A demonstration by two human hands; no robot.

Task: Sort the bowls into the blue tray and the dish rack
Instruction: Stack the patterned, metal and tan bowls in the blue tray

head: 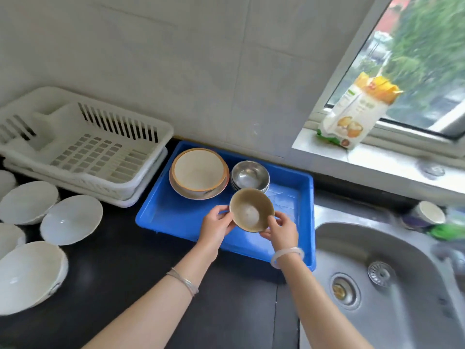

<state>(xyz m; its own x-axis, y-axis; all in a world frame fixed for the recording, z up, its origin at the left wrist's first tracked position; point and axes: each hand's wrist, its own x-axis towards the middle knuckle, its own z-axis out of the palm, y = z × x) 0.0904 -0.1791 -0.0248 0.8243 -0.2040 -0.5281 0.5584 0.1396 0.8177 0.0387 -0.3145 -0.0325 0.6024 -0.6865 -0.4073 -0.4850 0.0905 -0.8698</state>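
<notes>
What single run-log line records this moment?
stage: placing | held: brown bowl, both hands, left hand, right hand | over: blue tray | dish rack: no bowls | white bowls: on counter

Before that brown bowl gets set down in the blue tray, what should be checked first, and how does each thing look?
1. Grip: left hand and right hand both hold the brown bowl by its rim: ok.
2. Bowl over the blue tray: ok.
3. Free floor in the tray, in front of the big bowls and steel bowls: ok.
4. Bowl level: tilted toward the camera: not ok.
5. Bowl clean and dry: cannot tell, picture blurred.
6. Dish rack has room for the white bowls: ok.
</notes>
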